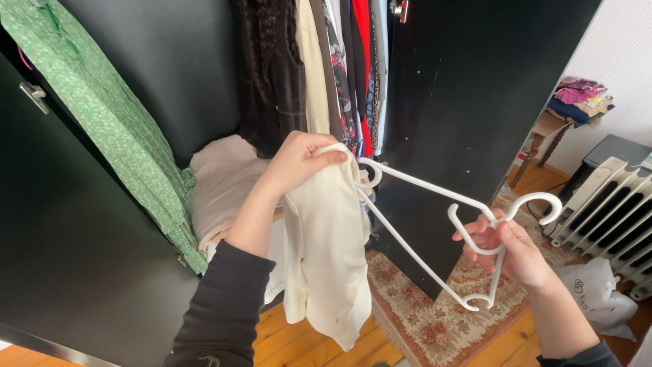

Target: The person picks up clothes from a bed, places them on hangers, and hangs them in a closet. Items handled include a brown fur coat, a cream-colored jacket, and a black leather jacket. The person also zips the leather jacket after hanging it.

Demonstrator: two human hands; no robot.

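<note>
My left hand (299,163) grips the top of a cream garment (326,251) that hangs down in front of an open black wardrobe (468,88). One end of a white plastic hanger (421,224) is tucked into the garment by that hand. My right hand (509,248) holds the hanger near its hook, at the right, with the hanger tilted sideways. Both sleeves are dark.
Several clothes (333,68) hang inside the wardrobe above a folded pale pile (224,183). A green patterned garment (102,115) hangs on the left door. A patterned rug (435,312) lies on the wooden floor. A white radiator (611,217) and a plastic bag (598,292) stand at the right.
</note>
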